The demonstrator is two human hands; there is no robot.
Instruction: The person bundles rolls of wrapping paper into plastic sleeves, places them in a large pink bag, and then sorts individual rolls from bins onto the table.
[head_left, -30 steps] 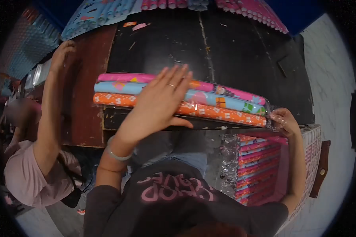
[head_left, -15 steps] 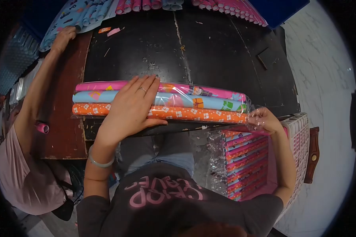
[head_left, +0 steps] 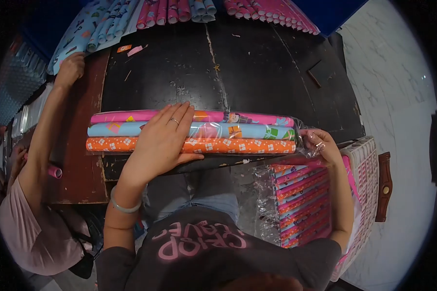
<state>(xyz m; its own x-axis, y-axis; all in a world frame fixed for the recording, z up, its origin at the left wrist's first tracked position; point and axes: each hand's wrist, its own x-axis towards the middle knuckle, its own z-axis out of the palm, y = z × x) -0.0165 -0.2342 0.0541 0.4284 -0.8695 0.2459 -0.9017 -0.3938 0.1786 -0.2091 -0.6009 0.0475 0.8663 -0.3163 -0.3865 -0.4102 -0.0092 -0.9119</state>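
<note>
Three paper rolls lie side by side in one clear plastic sleeve at the table's near edge: a pink roll (head_left: pixel 211 116), a light blue roll (head_left: pixel 206 130) and an orange roll (head_left: pixel 238 146) with white gift prints. My left hand (head_left: pixel 162 140) rests flat across them, left of their middle, fingers stretched out and thumb apart. At the right end of the rolls, my right hand (head_left: pixel 323 145) has its fingers closed on the loose end of the plastic sleeve (head_left: pixel 306 141).
The black table (head_left: pixel 155 82) has small scraps on it. Pink rolls (head_left: pixel 272 17) and blue rolls (head_left: pixel 114 26) line its far side. A basket (head_left: pixel 366 179) holding wrapped rolls (head_left: pixel 303 203) stands at the lower right. A co-worker's arm (head_left: pixel 46 121) reaches in at left.
The view has shifted slightly. The sleeve's right end looks more gathered at my right hand. The co-worker's hand at the upper left has moved a little down and left.
</note>
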